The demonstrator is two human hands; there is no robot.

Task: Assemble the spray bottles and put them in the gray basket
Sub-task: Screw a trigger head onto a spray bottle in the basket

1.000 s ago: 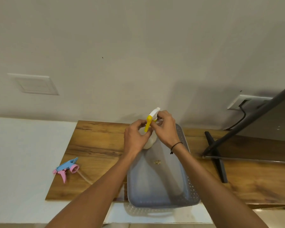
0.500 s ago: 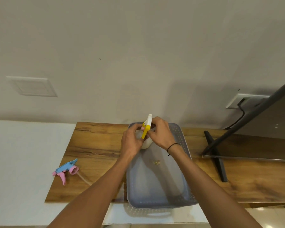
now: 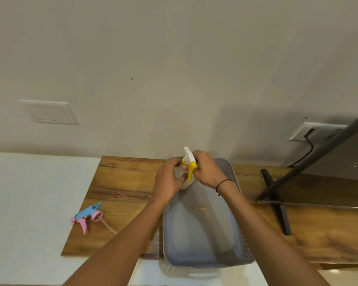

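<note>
Over the far end of the gray basket (image 3: 203, 263) I hold a white spray bottle (image 3: 184, 182) with both hands. My left hand (image 3: 170, 180) grips the bottle's body. My right hand (image 3: 207, 170) grips the white and yellow spray head (image 3: 189, 162) on its neck, the yellow trigger hanging down toward me. Most of the bottle is hidden by my fingers. A second spray head, blue and pink (image 3: 88, 215), lies on the left edge of the wooden board (image 3: 122, 193) with its clear tube trailing right.
The basket holds only a small yellowish scrap (image 3: 201, 208). A black monitor stand foot (image 3: 277, 203) and the tilted screen edge stand on the board to the right. A wall socket with a black cable (image 3: 308, 139) is behind it. White counter (image 3: 29, 203) lies left.
The spray head has turned: its nozzle, which leaned right a second ago, now leans left with the trigger swung toward me. My hands stayed over the basket's far end.
</note>
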